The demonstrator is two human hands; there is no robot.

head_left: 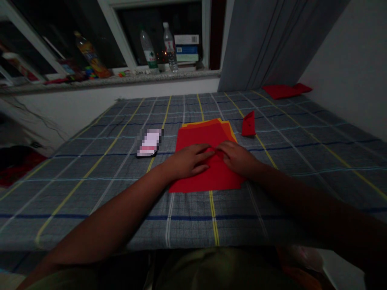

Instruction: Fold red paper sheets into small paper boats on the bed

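A stack of coloured paper [193,183] lies on the plaid cloth in front of me, red on top with orange and yellow edges showing at the far right. On top of it, my left hand [191,161] presses on a small piece of red paper [216,154], its fingers pointing right. From the other side my right hand [238,158] pinches the same piece with bent fingers. The fingertips almost meet. Red on red in dim light hides the piece's outline. Just beyond my right hand stands a folded red paper shape [248,124].
A phone [149,143] with a blurred screen lies left of the stack. More red items [282,92] rest at the far right corner of the plaid cloth [105,177]. Bottles [171,48] and boxes [186,50] line the windowsill [199,74]. A grey curtain [256,44] hangs behind.
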